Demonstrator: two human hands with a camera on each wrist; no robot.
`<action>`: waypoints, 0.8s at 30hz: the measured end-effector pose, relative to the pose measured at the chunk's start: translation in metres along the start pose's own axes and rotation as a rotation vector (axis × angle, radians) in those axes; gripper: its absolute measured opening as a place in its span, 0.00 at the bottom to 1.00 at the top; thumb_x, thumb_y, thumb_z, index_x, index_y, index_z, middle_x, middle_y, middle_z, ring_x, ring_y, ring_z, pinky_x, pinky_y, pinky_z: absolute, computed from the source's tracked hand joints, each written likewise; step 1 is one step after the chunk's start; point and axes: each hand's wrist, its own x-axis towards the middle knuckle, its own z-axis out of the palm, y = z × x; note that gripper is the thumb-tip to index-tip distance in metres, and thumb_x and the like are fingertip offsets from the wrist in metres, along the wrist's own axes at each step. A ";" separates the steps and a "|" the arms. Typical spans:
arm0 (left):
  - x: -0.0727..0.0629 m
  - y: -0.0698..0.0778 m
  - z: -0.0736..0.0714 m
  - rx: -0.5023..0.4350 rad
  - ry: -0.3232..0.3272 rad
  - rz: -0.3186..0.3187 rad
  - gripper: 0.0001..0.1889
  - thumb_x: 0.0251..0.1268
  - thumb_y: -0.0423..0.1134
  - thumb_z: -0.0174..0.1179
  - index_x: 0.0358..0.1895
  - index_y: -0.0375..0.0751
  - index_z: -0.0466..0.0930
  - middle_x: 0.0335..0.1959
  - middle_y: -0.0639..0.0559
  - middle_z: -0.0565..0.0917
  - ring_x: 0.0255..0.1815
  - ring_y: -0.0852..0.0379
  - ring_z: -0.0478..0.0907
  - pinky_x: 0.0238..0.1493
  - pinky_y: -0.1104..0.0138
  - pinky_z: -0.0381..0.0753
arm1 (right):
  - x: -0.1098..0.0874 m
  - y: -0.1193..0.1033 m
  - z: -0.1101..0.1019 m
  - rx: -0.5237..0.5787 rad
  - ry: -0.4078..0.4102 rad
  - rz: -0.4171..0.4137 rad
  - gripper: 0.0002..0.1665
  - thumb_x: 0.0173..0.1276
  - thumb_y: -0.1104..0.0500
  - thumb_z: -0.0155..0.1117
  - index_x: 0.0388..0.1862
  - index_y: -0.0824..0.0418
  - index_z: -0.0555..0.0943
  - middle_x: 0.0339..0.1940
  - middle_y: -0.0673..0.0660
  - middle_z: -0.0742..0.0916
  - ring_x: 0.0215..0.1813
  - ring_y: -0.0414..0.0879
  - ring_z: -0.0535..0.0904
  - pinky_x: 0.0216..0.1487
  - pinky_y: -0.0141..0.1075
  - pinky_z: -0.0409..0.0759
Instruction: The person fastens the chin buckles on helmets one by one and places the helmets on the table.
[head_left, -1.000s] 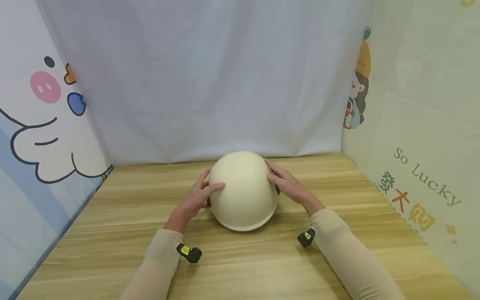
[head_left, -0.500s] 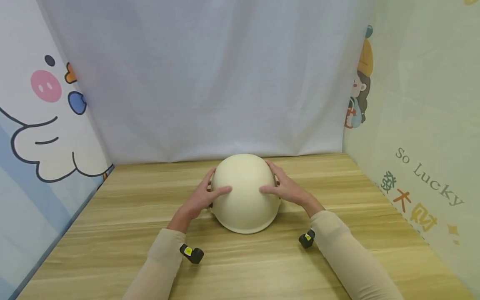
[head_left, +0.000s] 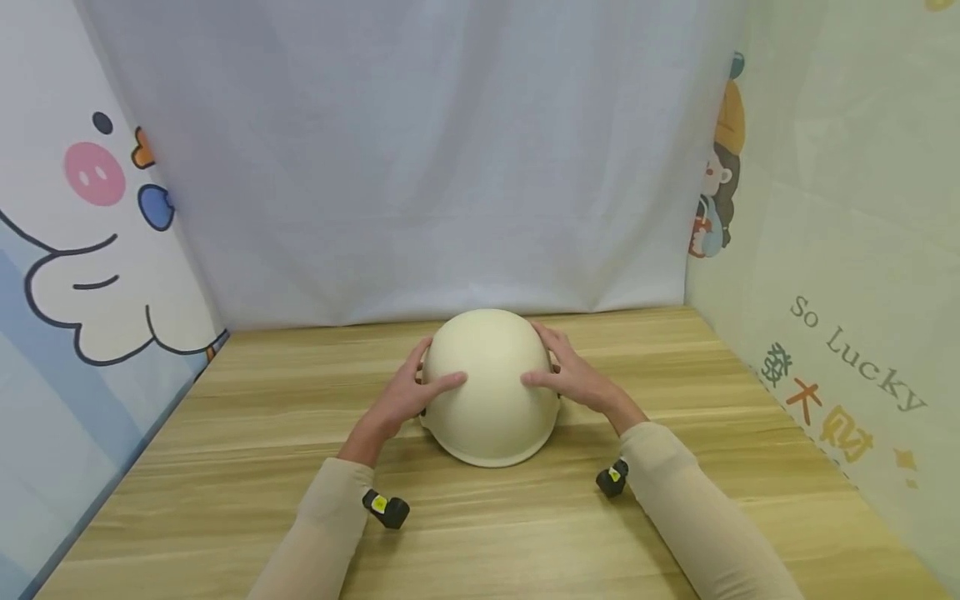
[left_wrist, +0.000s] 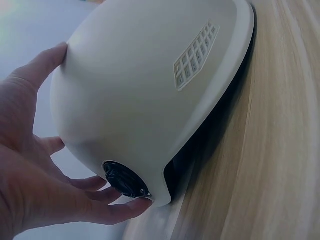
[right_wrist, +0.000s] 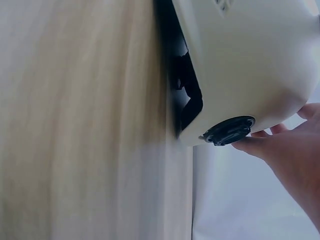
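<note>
A cream-white helmet (head_left: 491,392) with a smooth rounded shell sits rim-down on the wooden table, dome upward. My left hand (head_left: 405,392) holds its left side, thumb on the near face and the other fingers spread round the flank. On the opposite side, my right hand (head_left: 577,377) grips it in the same way. In the left wrist view, fingertips touch a black round fitting (left_wrist: 125,179) low on the shell, above which lies a grid-patterned vent (left_wrist: 196,55). A matching black fitting (right_wrist: 229,131) shows in the right wrist view beside my fingers. The helmet's inside is mostly hidden.
The light wood-grain table (head_left: 480,542) runs back to a pale grey curtain (head_left: 450,167). Printed cartoon panels stand along the left (head_left: 97,275) and right (head_left: 832,250) sides. Small black cameras are strapped to both beige sleeves.
Since a second ago the helmet has turned slightly and shifted a little toward me and rightward. Both thumbs moved farther onto its near face. Over the last half second almost nothing has moved.
</note>
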 end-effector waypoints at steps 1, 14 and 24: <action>0.000 0.000 0.000 0.002 0.001 -0.003 0.51 0.56 0.61 0.68 0.78 0.65 0.44 0.73 0.37 0.58 0.68 0.33 0.66 0.56 0.41 0.75 | 0.000 0.001 0.000 0.002 -0.002 -0.001 0.53 0.64 0.45 0.65 0.81 0.42 0.46 0.79 0.61 0.49 0.77 0.65 0.51 0.69 0.65 0.58; 0.001 -0.002 0.000 0.005 0.004 -0.012 0.51 0.55 0.62 0.68 0.78 0.65 0.44 0.73 0.38 0.58 0.69 0.34 0.66 0.57 0.42 0.75 | -0.001 0.004 0.001 0.029 -0.007 -0.019 0.52 0.65 0.47 0.64 0.81 0.40 0.45 0.80 0.59 0.48 0.78 0.62 0.49 0.71 0.63 0.56; 0.001 -0.001 0.001 0.012 0.006 -0.001 0.49 0.56 0.62 0.67 0.77 0.68 0.45 0.73 0.39 0.59 0.69 0.36 0.65 0.59 0.41 0.74 | -0.004 0.002 0.002 0.029 0.020 -0.021 0.53 0.65 0.45 0.66 0.81 0.41 0.45 0.80 0.56 0.49 0.80 0.58 0.47 0.72 0.61 0.57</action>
